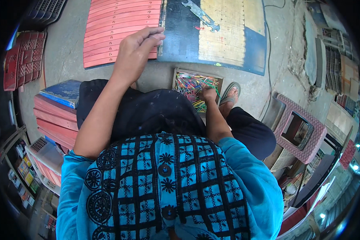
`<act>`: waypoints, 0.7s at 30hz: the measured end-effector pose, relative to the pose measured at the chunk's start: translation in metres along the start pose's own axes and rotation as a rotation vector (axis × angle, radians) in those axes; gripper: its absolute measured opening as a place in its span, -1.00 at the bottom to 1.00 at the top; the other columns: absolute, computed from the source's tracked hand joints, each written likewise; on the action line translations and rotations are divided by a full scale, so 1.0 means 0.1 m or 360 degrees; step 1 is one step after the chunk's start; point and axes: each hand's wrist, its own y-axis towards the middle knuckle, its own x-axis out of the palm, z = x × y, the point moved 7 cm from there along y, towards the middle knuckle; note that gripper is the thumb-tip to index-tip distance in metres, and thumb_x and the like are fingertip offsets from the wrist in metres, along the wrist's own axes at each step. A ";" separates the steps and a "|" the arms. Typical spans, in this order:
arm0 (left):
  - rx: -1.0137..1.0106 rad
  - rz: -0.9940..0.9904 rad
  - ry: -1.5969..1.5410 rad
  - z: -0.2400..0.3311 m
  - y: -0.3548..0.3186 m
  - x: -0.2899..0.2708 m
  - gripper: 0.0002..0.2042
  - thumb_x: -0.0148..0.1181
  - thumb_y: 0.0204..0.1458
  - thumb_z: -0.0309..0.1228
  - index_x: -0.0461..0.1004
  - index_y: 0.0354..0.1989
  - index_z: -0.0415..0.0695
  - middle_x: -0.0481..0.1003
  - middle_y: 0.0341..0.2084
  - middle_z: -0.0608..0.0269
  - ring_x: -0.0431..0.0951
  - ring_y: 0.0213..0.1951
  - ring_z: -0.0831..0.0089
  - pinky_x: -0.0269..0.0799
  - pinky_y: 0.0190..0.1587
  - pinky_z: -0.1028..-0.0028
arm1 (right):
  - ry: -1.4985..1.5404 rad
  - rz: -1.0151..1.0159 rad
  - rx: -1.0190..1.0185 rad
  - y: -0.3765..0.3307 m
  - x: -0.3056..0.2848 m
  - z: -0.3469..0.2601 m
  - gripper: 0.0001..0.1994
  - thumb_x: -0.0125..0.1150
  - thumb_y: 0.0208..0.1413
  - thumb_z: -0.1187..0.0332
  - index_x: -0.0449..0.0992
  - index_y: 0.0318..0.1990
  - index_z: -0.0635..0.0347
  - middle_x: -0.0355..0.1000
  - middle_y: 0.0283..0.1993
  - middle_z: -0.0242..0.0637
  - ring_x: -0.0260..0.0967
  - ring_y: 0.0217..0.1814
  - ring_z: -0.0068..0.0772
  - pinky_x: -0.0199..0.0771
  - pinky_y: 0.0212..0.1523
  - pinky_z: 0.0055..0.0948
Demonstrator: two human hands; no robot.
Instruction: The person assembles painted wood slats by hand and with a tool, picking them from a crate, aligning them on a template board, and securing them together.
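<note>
Flat red-orange slats with small holes along them, laid side by side in a mat (pixel 108 32) on the grey concrete floor (pixel 64 48); the left hand (pixel 138 48) rests at the mat's right edge, fingers curled together with the tips on the nearest slat end, seemingly pinching it, though whether anything small sits between the tips cannot be told. Right hand (pixel 208 95) is down in a shallow square wooden tray (pixel 178 76) below and right of the left fingers, fingers closed around a few thin coloured sticks (pixel 192 86); a green one juts out past the knuckles. Judgement: draw only what is needed from the tray, and keep the slat end pinned flat so the holes stay in line. The tray holds a loose jumble of these sticks in green, yellow, red, blue. Just beyond the left fingertips lies a dark blue and yellow board (pixel 224 36) with a flat metal wrench (pixel 200 15) on it. Farther out, red panels stacked at the left (pixel 54 116), a pink plastic stool (pixel 300 132) at the right.
</note>
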 end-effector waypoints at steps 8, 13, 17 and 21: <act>-0.0215 -0.0234 0.0334 -0.15 0.00 0.18 -0.66 -0.15 0.05 -0.39 0.33 -0.04 -0.30 0.46 -0.24 0.16 0.43 -0.22 0.55 0.33 -0.18 0.57 | 0.0304 -0.0093 -0.0402 -0.43 -0.06 -0.28 -0.78 0.11 -0.18 0.26 0.51 -0.43 0.22 0.45 -0.40 -0.04 0.41 -0.28 -0.09 0.37 -0.23 -0.26; -0.0192 -0.0237 0.0314 -0.13 0.02 0.21 -0.66 -0.14 0.05 -0.40 0.32 -0.02 -0.28 0.45 -0.23 0.17 0.42 -0.22 0.56 0.33 -0.17 0.57 | -0.0135 -0.0230 -0.0772 -0.66 0.15 -0.51 -0.77 0.18 -0.14 0.15 0.51 -0.47 0.13 0.44 -0.41 -0.05 0.41 -0.34 -0.10 0.40 -0.29 -0.23; -0.0188 -0.0256 0.0344 -0.13 0.04 0.20 -0.67 -0.14 0.05 -0.41 0.33 -0.03 -0.26 0.46 -0.24 0.18 0.43 -0.23 0.55 0.33 -0.16 0.58 | -0.0388 -0.0199 -0.0771 -0.62 0.24 -0.59 -0.77 0.08 -0.08 0.16 0.51 -0.46 0.10 0.44 -0.40 -0.04 0.41 -0.31 -0.04 0.40 -0.28 -0.18; -0.0155 -0.0227 0.0347 -0.13 0.04 0.15 -0.68 -0.14 0.04 -0.43 0.34 -0.05 -0.29 0.46 -0.26 0.17 0.44 -0.23 0.53 0.33 -0.15 0.57 | -0.0486 -0.0234 -0.0863 -0.64 0.28 -0.57 -0.76 0.01 -0.06 0.17 0.50 -0.45 0.10 0.43 -0.39 0.00 0.41 -0.31 0.00 0.40 -0.26 -0.15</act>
